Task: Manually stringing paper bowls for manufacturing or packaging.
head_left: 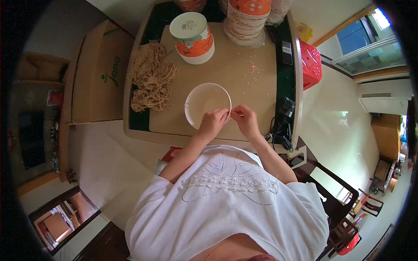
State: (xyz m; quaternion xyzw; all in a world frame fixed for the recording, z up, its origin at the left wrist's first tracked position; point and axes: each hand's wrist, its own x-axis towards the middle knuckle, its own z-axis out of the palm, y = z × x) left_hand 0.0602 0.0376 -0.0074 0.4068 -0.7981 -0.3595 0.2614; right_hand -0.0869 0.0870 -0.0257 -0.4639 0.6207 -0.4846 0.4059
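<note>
A white paper tub (208, 93), its mouth facing up, stands near the front of a brown cardboard sheet (244, 89). My left hand (213, 122) reaches over its front right rim and grips the wall there, fingers closed. Just outside that rim, my right hand (245, 121) is pinched, its fingertips close to the left ones. What lies between the right fingertips is too small to make out. A tangled heap of brown paper twine (152, 78) lies left of the tub. Farther back, orange, green and white paper tubs (194, 45) stand nested upside down.
More stacked tubs (247, 26) in clear plastic stand at the back. Small pink and white bits (253, 68) lie scattered on the right. A black phone-like device (287, 53), a black adapter (287, 106) and cables line the table's right edge. A large carton (98, 74) stands left; a red stool (310, 65) right.
</note>
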